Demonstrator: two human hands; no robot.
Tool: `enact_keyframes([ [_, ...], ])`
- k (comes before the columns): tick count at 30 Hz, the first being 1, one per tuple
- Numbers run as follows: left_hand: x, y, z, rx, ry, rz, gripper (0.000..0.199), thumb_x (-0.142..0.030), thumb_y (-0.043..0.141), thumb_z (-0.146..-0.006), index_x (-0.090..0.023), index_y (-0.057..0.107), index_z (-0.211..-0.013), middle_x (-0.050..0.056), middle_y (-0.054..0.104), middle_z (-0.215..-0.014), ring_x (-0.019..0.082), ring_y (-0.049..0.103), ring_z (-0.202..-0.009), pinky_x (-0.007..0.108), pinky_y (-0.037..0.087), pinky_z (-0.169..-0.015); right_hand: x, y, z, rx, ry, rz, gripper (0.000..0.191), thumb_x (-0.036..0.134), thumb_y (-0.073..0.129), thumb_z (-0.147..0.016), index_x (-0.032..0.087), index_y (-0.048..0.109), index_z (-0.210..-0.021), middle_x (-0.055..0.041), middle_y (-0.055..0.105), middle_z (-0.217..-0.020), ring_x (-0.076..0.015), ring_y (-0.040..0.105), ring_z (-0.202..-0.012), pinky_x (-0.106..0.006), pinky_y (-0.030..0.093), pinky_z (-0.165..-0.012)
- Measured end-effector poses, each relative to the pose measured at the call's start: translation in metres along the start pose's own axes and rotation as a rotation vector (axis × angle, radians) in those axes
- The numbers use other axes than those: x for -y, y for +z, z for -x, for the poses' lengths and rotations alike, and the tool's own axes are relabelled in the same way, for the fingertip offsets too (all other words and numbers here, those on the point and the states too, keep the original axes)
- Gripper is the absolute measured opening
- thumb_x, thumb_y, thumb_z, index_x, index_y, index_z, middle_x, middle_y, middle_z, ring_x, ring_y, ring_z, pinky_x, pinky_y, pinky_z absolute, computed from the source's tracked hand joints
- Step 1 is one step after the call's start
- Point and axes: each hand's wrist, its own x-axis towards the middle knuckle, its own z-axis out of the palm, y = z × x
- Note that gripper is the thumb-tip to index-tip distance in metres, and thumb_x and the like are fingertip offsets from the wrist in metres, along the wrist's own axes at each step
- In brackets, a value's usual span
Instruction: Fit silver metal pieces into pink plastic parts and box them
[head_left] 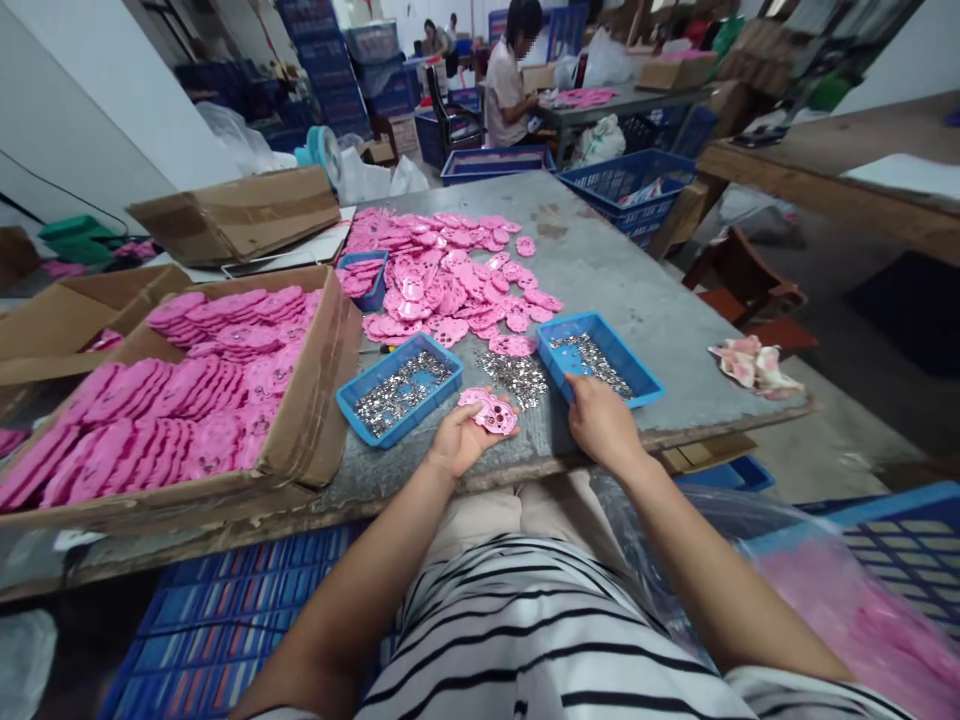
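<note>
A pink plastic piece [491, 412] with small dark and shiny spots rests in my left hand [459, 440], thumb over its left end. My right hand [602, 420] is at the near left edge of a blue tray [646, 388] holding small metal parts; its fingers are bent together, and what they hold, if anything, is hidden. A second blue tray [352, 425] with metal parts lies left of my left hand. Between the trays is a loose heap of metal parts [519, 375]. Behind them spreads a large pile of pink pieces [442, 280].
A cardboard box [345, 350] of stacked pink pieces stands at the left. A small blue bin [373, 292] touches the pile. A crumpled cloth [754, 367] lies near the right corner. A person [510, 85] sits at a table farther back.
</note>
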Motion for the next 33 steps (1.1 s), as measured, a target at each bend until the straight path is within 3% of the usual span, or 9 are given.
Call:
enact_keyframes([
  [5,0.000,0.001,0.000,-0.019,0.005,-0.022,0.023,-0.014,0.053,-0.077,-0.014,0.057,-0.099,0.011,0.071,-0.094,0.029,0.067,-0.099,0.057,0.046,-0.095,-0.002,0.010,0.010,-0.029,-0.092,-0.089,0.046,0.008,0.041,-0.084,0.006,0.054,-0.128,-0.0191,0.064,-0.119,-0.0280,0.060,-0.106,-0.038,0.044,-0.095],
  [8,0.000,0.001,0.000,-0.022,0.009,-0.030,0.023,-0.014,0.055,-0.076,-0.014,0.058,-0.099,0.012,0.070,-0.095,0.029,0.066,-0.103,0.057,0.046,-0.095,-0.019,0.009,0.003,-0.149,-0.142,-0.219,0.038,0.021,0.048,-0.086,0.011,0.059,-0.121,-0.0159,0.066,-0.116,-0.0280,0.059,-0.108,-0.041,0.045,-0.095],
  [11,0.000,0.002,0.001,-0.031,0.005,-0.036,0.023,-0.014,0.055,-0.076,-0.013,0.058,-0.098,0.013,0.070,-0.095,0.030,0.065,-0.105,0.058,0.046,-0.095,-0.041,-0.003,-0.016,-0.271,-0.032,-0.261,0.032,0.026,0.048,-0.087,0.015,0.064,-0.113,-0.0153,0.066,-0.114,-0.0282,0.060,-0.104,-0.043,0.046,-0.092],
  [14,-0.001,0.003,0.001,-0.040,0.004,-0.037,0.022,-0.013,0.054,-0.076,-0.013,0.058,-0.098,0.012,0.070,-0.094,0.029,0.066,-0.104,0.057,0.047,-0.095,-0.050,-0.016,-0.038,-0.066,0.108,-0.099,0.032,0.025,0.048,-0.087,0.015,0.064,-0.113,-0.0166,0.065,-0.114,-0.0278,0.063,-0.101,-0.037,0.049,-0.085],
  [16,0.000,0.003,0.001,-0.037,0.008,-0.035,0.021,-0.013,0.054,-0.077,-0.014,0.058,-0.098,0.012,0.071,-0.094,0.029,0.067,-0.100,0.056,0.048,-0.093,-0.046,-0.021,-0.050,0.116,0.109,0.074,0.033,0.022,0.045,-0.089,0.014,0.064,-0.115,-0.0183,0.063,-0.118,-0.0284,0.064,-0.102,-0.034,0.049,-0.082],
  [18,0.001,0.001,0.001,-0.028,0.013,-0.026,0.022,-0.013,0.055,-0.076,-0.013,0.059,-0.098,0.012,0.071,-0.094,0.029,0.068,-0.098,0.056,0.049,-0.092,-0.039,-0.022,-0.057,0.218,0.081,0.194,0.035,0.015,0.040,-0.089,0.011,0.063,-0.115,-0.0208,0.062,-0.118,-0.0288,0.065,-0.104,-0.032,0.049,-0.079],
  [22,0.007,-0.003,0.001,0.014,0.040,-0.001,0.024,-0.012,0.061,-0.073,-0.013,0.060,-0.096,0.013,0.071,-0.093,0.031,0.067,-0.100,0.056,0.049,-0.090,-0.028,-0.023,-0.063,0.256,0.030,0.265,0.039,0.004,0.034,-0.087,0.006,0.066,-0.108,-0.0247,0.064,-0.112,-0.0297,0.067,-0.102,-0.031,0.049,-0.074],
  [33,0.012,-0.010,-0.004,0.059,0.063,0.040,0.028,-0.014,0.065,-0.071,-0.014,0.059,-0.098,0.012,0.071,-0.094,0.029,0.069,-0.089,0.048,0.054,-0.078,-0.028,-0.026,-0.071,0.247,0.008,0.314,0.038,0.005,0.031,-0.089,0.012,0.064,-0.107,-0.0207,0.068,-0.109,-0.0268,0.069,-0.099,-0.030,0.048,-0.069],
])
